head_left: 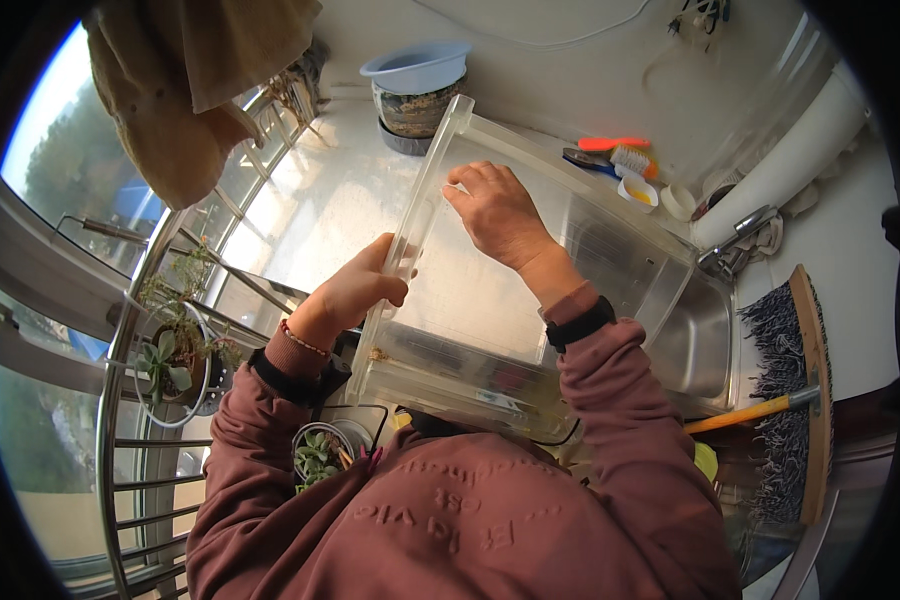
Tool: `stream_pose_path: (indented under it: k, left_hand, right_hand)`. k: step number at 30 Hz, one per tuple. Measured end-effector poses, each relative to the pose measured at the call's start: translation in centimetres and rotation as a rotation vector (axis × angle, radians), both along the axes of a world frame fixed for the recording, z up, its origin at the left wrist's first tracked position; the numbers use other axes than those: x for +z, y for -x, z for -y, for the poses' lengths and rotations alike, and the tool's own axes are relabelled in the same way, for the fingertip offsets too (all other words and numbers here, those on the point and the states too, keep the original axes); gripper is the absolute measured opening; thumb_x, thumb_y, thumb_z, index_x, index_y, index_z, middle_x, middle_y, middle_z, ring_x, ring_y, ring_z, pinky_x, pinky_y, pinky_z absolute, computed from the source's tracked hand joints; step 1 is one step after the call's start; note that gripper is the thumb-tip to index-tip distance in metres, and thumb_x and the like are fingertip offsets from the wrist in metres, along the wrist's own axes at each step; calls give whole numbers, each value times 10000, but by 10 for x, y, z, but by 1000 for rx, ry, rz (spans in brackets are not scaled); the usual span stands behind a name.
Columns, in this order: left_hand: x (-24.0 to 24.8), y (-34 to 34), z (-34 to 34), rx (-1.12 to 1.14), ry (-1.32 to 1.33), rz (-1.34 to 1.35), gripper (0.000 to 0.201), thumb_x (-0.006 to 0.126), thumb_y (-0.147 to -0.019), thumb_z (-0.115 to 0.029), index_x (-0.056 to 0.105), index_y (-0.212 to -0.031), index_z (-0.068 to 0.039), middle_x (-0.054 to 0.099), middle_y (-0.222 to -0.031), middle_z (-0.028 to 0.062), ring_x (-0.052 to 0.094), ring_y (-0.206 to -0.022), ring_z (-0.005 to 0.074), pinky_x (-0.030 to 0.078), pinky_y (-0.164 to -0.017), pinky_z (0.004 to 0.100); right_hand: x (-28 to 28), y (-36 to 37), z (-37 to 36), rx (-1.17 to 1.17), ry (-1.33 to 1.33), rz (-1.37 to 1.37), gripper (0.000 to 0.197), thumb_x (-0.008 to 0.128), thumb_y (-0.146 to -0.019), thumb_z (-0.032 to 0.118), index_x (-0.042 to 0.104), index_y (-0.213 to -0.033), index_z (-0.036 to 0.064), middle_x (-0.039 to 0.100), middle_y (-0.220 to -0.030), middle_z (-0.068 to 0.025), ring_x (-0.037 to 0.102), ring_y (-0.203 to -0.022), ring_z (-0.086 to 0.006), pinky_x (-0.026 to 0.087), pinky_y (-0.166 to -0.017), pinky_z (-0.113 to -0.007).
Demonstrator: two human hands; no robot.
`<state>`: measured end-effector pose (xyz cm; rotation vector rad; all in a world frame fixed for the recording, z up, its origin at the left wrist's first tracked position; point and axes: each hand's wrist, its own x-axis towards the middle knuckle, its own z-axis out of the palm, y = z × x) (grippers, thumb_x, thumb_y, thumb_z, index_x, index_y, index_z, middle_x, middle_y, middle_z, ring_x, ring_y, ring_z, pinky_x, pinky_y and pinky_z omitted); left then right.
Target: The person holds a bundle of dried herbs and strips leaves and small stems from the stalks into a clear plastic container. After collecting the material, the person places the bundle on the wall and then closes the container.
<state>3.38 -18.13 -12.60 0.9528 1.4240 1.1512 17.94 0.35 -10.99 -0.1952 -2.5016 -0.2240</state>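
Note:
A large clear plastic box [432,165] lies tilted across the counter, its far end reaching over the sink. My left hand [360,285] is closed around the rim on its left side, thumb on the near face and fingers partly hidden behind the wall. Over the box, close to the same rim, is my right hand [500,215]. Its fingers are curled and pressed together; whether anything is pinched in them is hidden. Through the transparent walls the pale counter shows, blurred.
A light blue basin [417,68] rests on a patterned pot [417,108] behind. Brushes [630,160] lie by the wall. At right are a faucet [742,240], a steel sink [698,340] and a mop [785,400]. Potted plants [165,365] hang by the railing [120,400] at left.

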Motion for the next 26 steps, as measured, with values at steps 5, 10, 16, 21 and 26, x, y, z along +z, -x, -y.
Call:
stream_pose_path:
  k: [5, 10, 16, 21, 26]
  left_hand:
    - [-2, 1, 0, 6, 50, -4, 642, 538, -626, 28, 469, -1264, 18, 530, -1184, 144, 529, -1154, 252, 459, -813, 307]
    - [-1, -1, 4, 23, 42, 16, 612, 568, -651, 19, 471, -1255, 27, 529, -1089, 127, 522, -1028, 219, 461, -810, 304]
    - [-20, 10, 8, 107, 55, 84, 626, 509, -628, 39, 465, -1251, 50, 516, -1177, 154, 541, -1131, 276, 478, -771, 320]
    - [-34, 24, 16, 162, -10, 169, 616, 496, -631, -5, 463, -1246, 6, 448, -1406, 178, 452, -1302, 328, 478, -897, 436]
    - [-56, 39, 18, 134, -126, 358, 588, 518, -653, -47, 482, -1238, -82, 386, -1485, 132, 400, -1347, 361, 387, -1024, 607]
  right_hand:
    - [-3, 4, -3, 39, 33, -150, 263, 618, -844, 57, 710, -1083, 115, 600, -1220, -65, 515, -1200, -249, 419, -1057, -375]
    - [-16, 7, -3, -11, 65, -13, 291, 613, -852, 38, 719, -1090, 169, 531, -1332, -64, 435, -1289, -254, 367, -1114, -377]
    - [-2, -40, 18, 170, 333, 78, 188, 665, -821, 47, 710, -1004, 57, 647, -1131, -86, 578, -1113, -265, 473, -958, -370]
    - [58, -131, 27, 56, 513, 6, 198, 674, -847, 73, 677, -1035, 13, 659, -1126, -115, 628, -1010, -284, 508, -856, -354]
    - [44, -213, 6, -331, 671, -176, 353, 648, -905, 124, 631, -1253, 66, 607, -1272, -145, 601, -1151, -321, 460, -992, -338]
